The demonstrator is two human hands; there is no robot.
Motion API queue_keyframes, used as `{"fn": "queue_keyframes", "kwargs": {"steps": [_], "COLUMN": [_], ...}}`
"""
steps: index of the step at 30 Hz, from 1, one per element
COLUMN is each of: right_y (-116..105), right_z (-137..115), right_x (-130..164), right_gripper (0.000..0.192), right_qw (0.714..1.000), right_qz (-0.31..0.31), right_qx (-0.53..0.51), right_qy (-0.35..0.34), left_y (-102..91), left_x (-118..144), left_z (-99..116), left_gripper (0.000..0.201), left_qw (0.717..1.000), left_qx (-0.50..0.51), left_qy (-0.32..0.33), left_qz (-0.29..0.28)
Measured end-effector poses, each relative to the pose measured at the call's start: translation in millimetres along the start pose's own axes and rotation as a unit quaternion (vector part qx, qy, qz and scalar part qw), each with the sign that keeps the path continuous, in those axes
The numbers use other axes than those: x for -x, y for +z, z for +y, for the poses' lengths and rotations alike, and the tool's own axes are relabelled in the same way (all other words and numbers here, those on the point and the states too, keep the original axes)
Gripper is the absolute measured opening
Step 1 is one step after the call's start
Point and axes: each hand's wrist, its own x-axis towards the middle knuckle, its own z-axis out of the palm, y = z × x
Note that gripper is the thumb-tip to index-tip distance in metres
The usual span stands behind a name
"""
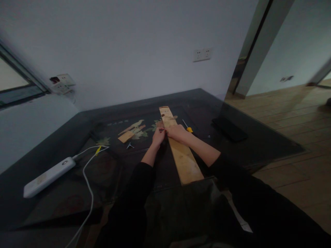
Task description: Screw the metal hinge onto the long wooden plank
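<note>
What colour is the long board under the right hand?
Light yellowish-brown board, with dark marks toward its far end; seen in the head view.

the wooden board (185, 160) lies lengthwise on the table (261, 146), its far end toward the wall (134, 51). the left hand (158, 135) is at the board's left edge, the right hand (177, 132) on top. rightward lie the screwdriver (190, 130), then a flat oblong object (229, 129). leftward lies a wood block (126, 136), screws (130, 145) just before it; farther left, nearer the body, sits the power strip (49, 177).
</note>
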Motion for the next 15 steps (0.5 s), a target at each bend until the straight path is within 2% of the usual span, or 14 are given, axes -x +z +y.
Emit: {"fn": "queue_keyframes", "kwargs": {"steps": [8, 12, 15], "right_y": [-7.8, -7.1, -2.3], "right_z": [9.5, 7.3, 5.9], "right_x": [2.6, 4.9, 3.6], "right_gripper": [0.038, 0.042, 0.041], "right_qw": [1.0, 0.999, 1.0], "right_qz": [-0.023, -0.017, -0.001], "right_qx": [0.011, 0.018, 0.027], "right_qy": [0.008, 0.028, 0.012], "left_y": [0.7, 0.6, 0.3], "left_x": [-2.0, 0.5, 1.9], "left_z": [-1.4, 1.1, 2.9], "left_gripper": [0.014, 0.013, 0.013], "left_qw": [1.0, 1.0, 1.0], "left_qx": [0.011, 0.017, 0.023], "left_qy": [-0.005, -0.012, -0.015], "left_qz": [0.001, -0.006, -0.007]}}
